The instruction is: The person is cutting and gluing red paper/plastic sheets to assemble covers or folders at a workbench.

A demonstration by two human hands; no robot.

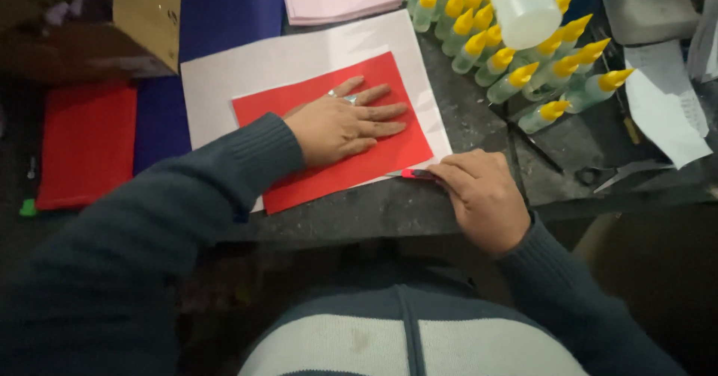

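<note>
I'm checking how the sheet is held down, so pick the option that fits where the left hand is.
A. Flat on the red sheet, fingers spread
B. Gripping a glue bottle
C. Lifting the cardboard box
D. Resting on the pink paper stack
A: the left hand lies palm down on the red sheet, which sits on a white sheet, while the right hand holds a small red cutter at the sheet's near edge.

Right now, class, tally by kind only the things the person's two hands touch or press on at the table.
red sheet: 1, pressed flat by the left hand
white sheet: 1, beneath the red one
craft knife: 1, in the right hand
Total: 3
</note>
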